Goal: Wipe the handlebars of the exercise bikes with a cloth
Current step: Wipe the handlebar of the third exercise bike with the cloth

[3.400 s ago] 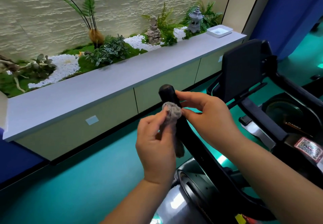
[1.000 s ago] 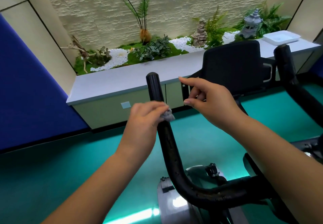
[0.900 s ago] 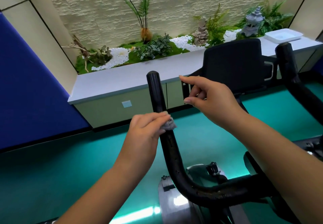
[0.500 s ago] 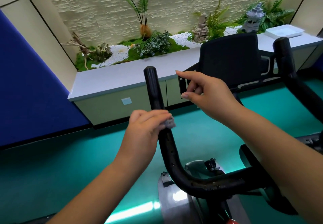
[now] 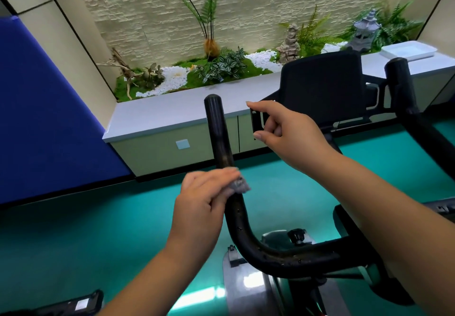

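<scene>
A black handlebar (image 5: 218, 128) of the exercise bike rises from the bottom centre, curving up to a rounded tip. My left hand (image 5: 204, 200) grips a small grey cloth (image 5: 240, 185) wrapped round the middle of this left bar. My right hand (image 5: 288, 131) hovers to the right of the bar, fingers loosely curled and holding nothing, apart from the bar. The bike's right handlebar (image 5: 403, 89) stands at the far right. Between the bars sits the black console (image 5: 322, 86).
A long grey-topped cabinet (image 5: 172, 111) runs behind the bike, with an indoor garden (image 5: 221, 67) of plants, white pebbles and stone ornaments. A white tray (image 5: 408, 51) lies on its right end. Blue wall panel (image 5: 44, 118) at left; teal floor (image 5: 98, 229) all round.
My left hand has slid the cloth a little way down the left handlebar. My right hand stays hovering beside the bar, almost unmoved.
</scene>
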A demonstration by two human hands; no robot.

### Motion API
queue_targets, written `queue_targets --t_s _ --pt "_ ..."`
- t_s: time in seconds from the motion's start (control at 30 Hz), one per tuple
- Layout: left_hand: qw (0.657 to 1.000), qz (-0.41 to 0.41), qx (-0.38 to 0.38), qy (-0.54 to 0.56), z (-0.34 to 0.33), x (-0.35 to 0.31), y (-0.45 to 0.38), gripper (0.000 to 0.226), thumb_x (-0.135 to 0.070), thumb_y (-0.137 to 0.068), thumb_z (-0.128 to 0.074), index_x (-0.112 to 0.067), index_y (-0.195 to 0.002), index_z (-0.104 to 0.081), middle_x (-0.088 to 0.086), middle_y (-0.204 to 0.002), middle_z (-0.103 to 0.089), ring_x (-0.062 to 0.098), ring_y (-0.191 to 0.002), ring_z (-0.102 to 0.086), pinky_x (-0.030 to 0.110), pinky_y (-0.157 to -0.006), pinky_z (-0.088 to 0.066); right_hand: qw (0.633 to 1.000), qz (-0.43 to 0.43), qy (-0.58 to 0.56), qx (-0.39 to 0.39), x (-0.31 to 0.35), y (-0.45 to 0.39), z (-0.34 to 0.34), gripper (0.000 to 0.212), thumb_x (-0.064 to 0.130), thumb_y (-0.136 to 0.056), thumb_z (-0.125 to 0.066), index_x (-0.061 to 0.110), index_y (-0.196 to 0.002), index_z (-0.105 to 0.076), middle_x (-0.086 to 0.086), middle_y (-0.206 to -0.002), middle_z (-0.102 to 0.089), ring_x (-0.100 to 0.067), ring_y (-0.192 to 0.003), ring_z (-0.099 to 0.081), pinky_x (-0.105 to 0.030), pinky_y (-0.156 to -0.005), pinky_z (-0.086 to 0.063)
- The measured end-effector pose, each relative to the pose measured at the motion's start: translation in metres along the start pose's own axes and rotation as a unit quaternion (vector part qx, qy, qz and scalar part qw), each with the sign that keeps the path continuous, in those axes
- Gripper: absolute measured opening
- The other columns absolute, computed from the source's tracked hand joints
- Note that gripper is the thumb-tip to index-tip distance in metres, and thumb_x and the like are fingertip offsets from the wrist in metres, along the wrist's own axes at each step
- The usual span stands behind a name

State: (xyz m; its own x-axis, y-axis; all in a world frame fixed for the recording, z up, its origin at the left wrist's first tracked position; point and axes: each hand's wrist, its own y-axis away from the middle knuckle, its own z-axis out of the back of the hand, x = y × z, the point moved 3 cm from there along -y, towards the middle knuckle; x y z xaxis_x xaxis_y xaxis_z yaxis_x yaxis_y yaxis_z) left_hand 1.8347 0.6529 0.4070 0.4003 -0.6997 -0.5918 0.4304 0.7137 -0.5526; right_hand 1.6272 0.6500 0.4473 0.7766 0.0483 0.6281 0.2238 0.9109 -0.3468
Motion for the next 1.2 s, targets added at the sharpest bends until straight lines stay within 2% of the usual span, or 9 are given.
queue_targets --t_s 0.17,0.33,0.47,0.6,0.7,0.83,0.93,1.07,1.2 --pt "0.934 0.266 -0.128 0.199 -0.015 0.016 -0.012 0.034 -0.011 -0.086 -0.066 -0.040 -0.103 -0.065 -0.018 -0.108 -0.067 -0.002 -0.104 -0.060 0.019 -0.097 -0.045 1.000 0.004 0.004 -0.006 -0.001 -0.001 -0.001 0.054 0.023 -0.088 -0.066 0.043 -0.134 -0.046 0.008 -0.071 -0.055 -0.001 -0.063 -0.049 -0.025 -0.060 -0.044" --pt "0.875 0.343 -0.173 0.294 -0.033 0.018 0.017 0.029 -0.009 -0.086 -0.066 -0.035 -0.099 -0.068 -0.011 -0.104 -0.072 0.003 -0.098 -0.065 0.021 -0.089 -0.049 1.000 0.006 0.009 -0.005 -0.002 -0.003 -0.001 0.054 0.023 -0.088 -0.067 0.043 -0.133 -0.046 0.007 -0.071 -0.055 -0.001 -0.064 -0.049 -0.024 -0.059 -0.043" --pt "0.801 0.419 -0.187 0.384 -0.041 0.025 0.020 0.021 -0.008 -0.090 -0.060 -0.017 -0.108 -0.068 0.001 -0.105 -0.072 0.019 -0.102 -0.066 0.042 -0.097 -0.048 1.000 0.007 0.012 -0.006 -0.003 -0.004 -0.003 0.055 0.024 -0.088 -0.067 0.043 -0.134 -0.046 0.008 -0.072 -0.055 -0.003 -0.063 -0.049 -0.025 -0.059 -0.045" --pt "0.715 0.466 -0.169 0.493 -0.046 0.033 -0.021 0.025 -0.011 -0.096 -0.052 -0.006 -0.119 -0.060 0.012 -0.098 -0.067 0.025 -0.082 -0.062 0.053 -0.092 -0.047 1.000 0.002 0.010 -0.002 -0.004 -0.004 -0.002 0.055 0.025 -0.088 -0.067 0.044 -0.134 -0.045 0.007 -0.074 -0.056 -0.006 -0.063 -0.050 -0.026 -0.060 -0.045" --pt "0.712 0.483 -0.148 0.489 -0.048 0.033 -0.015 0.025 -0.016 -0.096 -0.051 -0.007 -0.119 -0.058 0.014 -0.092 -0.060 0.031 -0.081 -0.053 0.072 -0.089 -0.040 1.000 0.003 0.005 -0.001 -0.005 -0.004 -0.002 0.055 0.025 -0.088 -0.068 0.044 -0.134 -0.046 0.007 -0.073 -0.056 -0.006 -0.063 -0.051 -0.028 -0.061 -0.046" --pt "0.722 0.480 -0.150 0.475 -0.049 0.022 0.025 0.018 -0.022 -0.094 -0.056 -0.016 -0.110 -0.062 0.014 -0.078 -0.061 0.026 -0.058 -0.058 0.049 -0.055 -0.054 1.000 0.007 0.005 -0.005 -0.006 -0.004 -0.003 0.054 0.024 -0.088 -0.067 0.043 -0.134 -0.046 0.008 -0.072 -0.056 -0.003 -0.065 -0.051 -0.028 -0.059 -0.046" --pt "0.718 0.490 -0.138 0.475 -0.053 0.030 0.012 0.021 -0.024 -0.095 -0.054 -0.013 -0.112 -0.061 0.013 -0.075 -0.061 0.027 -0.061 -0.056 0.057 -0.065 -0.051 1.000 0.009 0.009 -0.005 -0.006 -0.004 -0.003 0.054 0.025 -0.088 -0.068 0.043 -0.134 -0.046 0.008 -0.072 -0.056 -0.003 -0.066 -0.051 -0.025 -0.058 -0.044" --pt "0.679 0.513 -0.108 0.513 -0.054 0.035 -0.017 0.023 -0.022 -0.099 -0.049 -0.006 -0.112 -0.061 0.015 -0.078 -0.061 0.024 -0.053 -0.059 0.035 -0.050 -0.054 1.000 0.009 0.004 -0.002 -0.006 -0.004 -0.001 0.054 0.025 -0.088 -0.068 0.043 -0.134 -0.046 0.007 -0.072 -0.055 -0.005 -0.062 -0.050 -0.028 -0.060 -0.045" --pt "0.732 0.474 -0.119 0.474 -0.049 0.031 0.006 0.017 -0.022 -0.096 -0.053 -0.013 -0.104 -0.066 0.013 -0.087 -0.063 0.032 -0.076 -0.059 0.061 -0.073 -0.051 1.000 0.014 -0.003 -0.003 -0.006 -0.003 -0.001 0.053 0.024 -0.087 -0.068 0.042 -0.133 -0.047 0.007 -0.071 -0.055 -0.003 -0.062 -0.049 -0.030 -0.061 -0.045"
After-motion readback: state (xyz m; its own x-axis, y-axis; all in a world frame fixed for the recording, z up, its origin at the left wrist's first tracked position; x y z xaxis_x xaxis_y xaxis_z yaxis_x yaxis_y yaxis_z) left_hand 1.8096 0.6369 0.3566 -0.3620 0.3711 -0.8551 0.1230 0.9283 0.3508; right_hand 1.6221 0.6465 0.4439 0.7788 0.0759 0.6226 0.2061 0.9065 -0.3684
